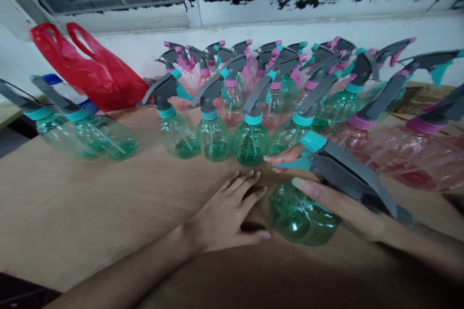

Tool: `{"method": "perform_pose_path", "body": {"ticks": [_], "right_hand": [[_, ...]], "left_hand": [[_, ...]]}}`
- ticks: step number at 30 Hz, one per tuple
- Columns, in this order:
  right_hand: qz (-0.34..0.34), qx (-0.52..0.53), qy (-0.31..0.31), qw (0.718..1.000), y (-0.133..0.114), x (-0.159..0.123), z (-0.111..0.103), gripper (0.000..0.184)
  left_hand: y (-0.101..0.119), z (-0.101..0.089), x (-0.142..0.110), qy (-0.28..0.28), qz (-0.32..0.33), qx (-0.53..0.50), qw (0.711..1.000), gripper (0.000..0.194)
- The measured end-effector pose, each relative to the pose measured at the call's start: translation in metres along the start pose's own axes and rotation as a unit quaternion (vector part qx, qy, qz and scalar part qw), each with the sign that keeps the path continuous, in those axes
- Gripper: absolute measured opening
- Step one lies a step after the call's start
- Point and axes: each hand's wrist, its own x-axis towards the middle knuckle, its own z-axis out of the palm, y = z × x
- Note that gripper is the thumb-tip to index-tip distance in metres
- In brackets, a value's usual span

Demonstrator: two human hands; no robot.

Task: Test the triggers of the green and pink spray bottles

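Observation:
My right hand (337, 203) is wrapped round the neck of a green spray bottle (302, 215) with a grey and turquoise trigger head (340, 169). The bottle tilts, its head leaning toward me on the right; whether its base touches the table is unclear. Left of it, my left hand (228, 215) lies palm down on the wooden table (119, 217) with fingers stretched out, holding nothing. Just beyond its fingertips stands a green spray bottle (251, 142), upright in a row of similar ones.
Many pink and green spray bottles (232, 91) crowd the back of the table. Two green spray bottles (108, 137) stand at the left. Behind them are a red plastic bag (105, 72) and a blue-capped clear container (68, 89). Pink spray bottles (406, 154) stand close on the right.

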Motion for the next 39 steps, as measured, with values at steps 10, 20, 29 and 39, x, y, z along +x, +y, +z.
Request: {"method": "perform_pose_path", "body": {"ticks": [10,20,29,39], "right_hand": [[0.035,-0.014,-0.012,0.999,0.007,-0.005,-0.002,0.014],[0.027,0.003,0.002,1.000,0.004,-0.002,0.002,0.029],[0.035,0.010,-0.002,0.999,0.002,-0.001,0.001,0.029],[0.045,0.015,0.012,0.999,-0.003,0.000,0.003,0.026]], "left_hand": [[0.000,-0.001,0.001,-0.002,0.001,0.001,1.000,0.078],[0.000,0.001,0.000,0.010,0.003,0.016,1.000,0.077],[0.001,-0.001,0.001,0.004,-0.003,0.009,1.000,0.076],[0.000,0.002,-0.001,0.015,0.000,0.007,1.000,0.077]]}}
